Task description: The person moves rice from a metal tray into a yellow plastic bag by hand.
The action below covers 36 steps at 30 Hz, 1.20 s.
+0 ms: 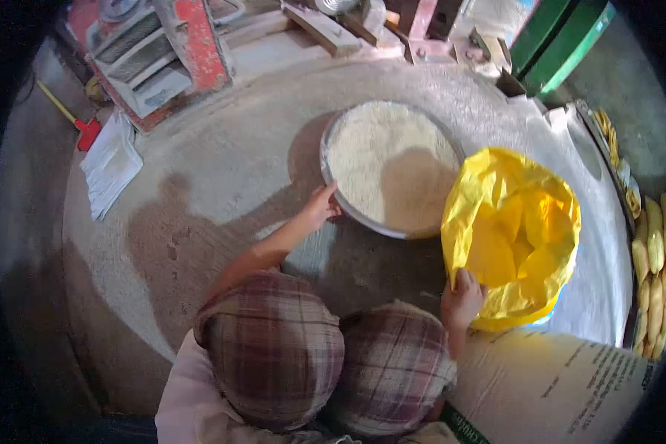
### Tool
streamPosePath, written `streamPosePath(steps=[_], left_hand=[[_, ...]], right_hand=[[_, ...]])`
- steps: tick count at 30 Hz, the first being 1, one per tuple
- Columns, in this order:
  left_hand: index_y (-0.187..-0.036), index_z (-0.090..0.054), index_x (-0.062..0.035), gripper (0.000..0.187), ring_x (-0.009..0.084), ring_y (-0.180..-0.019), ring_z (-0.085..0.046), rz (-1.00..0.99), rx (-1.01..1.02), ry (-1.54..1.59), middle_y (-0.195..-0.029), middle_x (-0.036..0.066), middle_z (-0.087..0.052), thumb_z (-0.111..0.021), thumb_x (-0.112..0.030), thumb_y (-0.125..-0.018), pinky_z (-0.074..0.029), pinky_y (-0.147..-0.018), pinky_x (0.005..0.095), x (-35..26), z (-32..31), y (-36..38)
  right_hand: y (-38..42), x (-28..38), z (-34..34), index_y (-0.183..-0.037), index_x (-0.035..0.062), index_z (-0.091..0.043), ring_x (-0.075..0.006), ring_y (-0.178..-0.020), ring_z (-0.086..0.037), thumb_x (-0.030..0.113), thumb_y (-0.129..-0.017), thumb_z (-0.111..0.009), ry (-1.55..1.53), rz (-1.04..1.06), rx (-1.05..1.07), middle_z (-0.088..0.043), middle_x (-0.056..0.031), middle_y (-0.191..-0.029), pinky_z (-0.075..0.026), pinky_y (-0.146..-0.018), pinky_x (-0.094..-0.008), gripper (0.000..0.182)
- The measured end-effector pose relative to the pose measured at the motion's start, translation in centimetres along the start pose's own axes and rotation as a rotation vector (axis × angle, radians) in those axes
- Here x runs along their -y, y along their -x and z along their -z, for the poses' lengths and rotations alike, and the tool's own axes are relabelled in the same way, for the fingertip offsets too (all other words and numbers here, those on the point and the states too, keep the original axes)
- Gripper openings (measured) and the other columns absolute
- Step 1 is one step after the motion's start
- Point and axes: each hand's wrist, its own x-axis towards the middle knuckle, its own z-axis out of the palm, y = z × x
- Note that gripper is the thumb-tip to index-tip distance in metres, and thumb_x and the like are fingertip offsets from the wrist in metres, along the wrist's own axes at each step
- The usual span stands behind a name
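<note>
A wide round metal basin (362, 220) rests on the concrete floor, filled with pale, flour-like powder (366, 159). My left hand (323, 206) grips its near-left rim, fingers curled around the edge. To the right of the basin stands a yellow plastic sack (457, 222), its crumpled mouth wide open and facing up. My right hand (465, 297) pinches the near-left edge of that sack. Pale contents show inside, beneath the yellow folds. Both my knees, under plaid cloth (274, 348), are between my arms.
A printed white sack (555, 385) lies at lower right. Several yellowish rolled bundles (653, 274) are stacked at the right edge. Red-framed machinery (155, 66) stands at upper left, near a folded white sack (111, 164) and a red-headed tool (89, 135). A green post (562, 48) rises at upper right.
</note>
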Motion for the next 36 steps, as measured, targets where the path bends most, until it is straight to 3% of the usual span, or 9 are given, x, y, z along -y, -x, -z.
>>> streamPosePath(steps=[15,18,21,23,24,25,28,31,36], left_hand=[[-0.11,-0.035,-0.0013,0.05,0.0221,-0.097,-0.041,-0.027,-0.29,0.334,-0.108,0.01,-0.041,-0.052,-0.029,-0.073,-0.036,-0.078,0.0357,2.4,2.4,8.4],[-0.112,-0.031,0.0015,0.053,0.0239,-0.094,-0.043,-0.35,-0.061,0.013,-0.109,0.012,-0.041,-0.051,-0.03,-0.074,-0.038,-0.074,0.0371,4.6,4.7,11.7],[-0.107,-0.038,0.0022,0.049,0.0208,-0.087,-0.047,0.025,-0.419,0.13,-0.103,0.012,-0.046,-0.05,-0.033,-0.074,-0.04,-0.07,0.033,3.2,1.2,17.6],[-0.096,-0.05,-0.0009,0.039,0.0178,-0.075,-0.051,-0.293,-0.298,-0.769,-0.087,0.012,-0.053,-0.047,-0.034,-0.076,-0.04,-0.065,0.0293,5.1,4.5,20.0],[-0.084,-0.056,-0.0023,0.031,0.0152,-0.064,-0.051,0.138,-0.426,-1.057,-0.07,0.01,-0.055,-0.049,-0.031,-0.075,-0.04,-0.06,0.0267,8.0,9.7,16.6],[-0.084,-0.056,-0.0023,0.031,0.0152,-0.064,-0.051,0.146,-0.443,-1.059,-0.07,0.01,-0.055,-0.049,-0.031,-0.075,-0.04,-0.06,0.0267,5.9,7.9,18.4],[-0.082,-0.055,-0.002,0.023,0.0154,-0.062,-0.051,-0.031,-0.603,-1.21,-0.067,0.009,-0.054,-0.053,-0.023,-0.074,-0.04,-0.06,0.0268,-0.8,1.1,21.7],[-0.08,-0.053,0.0005,0.013,0.0152,-0.067,-0.05,-0.711,-0.526,-0.928,-0.075,0.009,-0.053,-0.053,-0.011,-0.072,-0.04,-0.063,0.0255,-3.6,-2.5,17.6],[-0.085,-0.052,0.0003,0.016,0.0199,-0.08,-0.049,-1.119,-0.362,-1.074,-0.085,0.012,-0.052,-0.051,-0.012,-0.074,-0.037,-0.072,0.0265,-2.0,-3.8,6.5]], right_hand=[[0.6,0.5,7.6,-0.067,0.0045,-0.046,-0.0257,-0.069,-0.047,0.007,-0.06,-0.052,-0.112,0.11,0.429,-0.048,-0.0095,-0.066,-0.032,-0.065,-0.034,0.009],[-0.2,0.3,8.8,-0.069,0.0038,-0.047,-0.0276,-0.071,-0.047,0.01,-0.066,-0.053,-0.163,0.089,0.502,-0.047,-0.0118,-0.068,-0.033,-0.066,-0.0356,0.009],[-0.9,0.4,8.4,-0.071,0.0031,-0.048,-0.0284,-0.07,-0.046,0.015,-0.071,-0.053,-0.279,0.152,0.274,-0.045,-0.0136,-0.067,-0.035,-0.064,-0.0337,0.013],[-2.4,2.0,7.3,-0.073,0.0027,-0.049,-0.0268,-0.07,-0.046,0.016,-0.073,-0.052,-0.454,0.143,0.177,-0.047,-0.0128,-0.069,-0.035,-0.064,-0.0319,0.014],[-3.5,2.8,6.6,-0.075,0.0023,-0.049,-0.0253,-0.07,-0.047,0.017,-0.075,-0.05,-0.622,0.118,0.078,-0.048,-0.0119,-0.071,-0.036,-0.064,-0.0301,0.015],[-4.5,3.5,5.1,-0.079,0.0015,-0.048,-0.0226,-0.071,-0.048,0.018,-0.076,-0.049,-0.971,0.051,0.151,-0.049,-0.0111,-0.075,-0.036,-0.065,-0.0288,0.017],[-7.2,5.3,-1.1,-0.092,-0.0011,-0.046,-0.0175,-0.081,-0.048,0.02,-0.08,-0.044,-1.26,-0.047,0.261,-0.05,-0.0111,-0.09,-0.037,-0.072,-0.0276,0.024],[-7.2,7.0,-6.4,-0.096,-0.0031,-0.045,-0.02,-0.088,-0.046,0.021,-0.08,-0.044,-1.193,0.033,0.199,-0.047,-0.013,-0.095,-0.035,-0.077,-0.0281,0.029],[-5.0,8.3,-17.8,-0.108,-0.0029,-0.038,-0.0243,-0.105,-0.034,0.027,-0.081,-0.039,-1.331,-0.369,-0.012,-0.036,-0.0161,-0.112,-0.024,-0.09,-0.0306,0.04]])
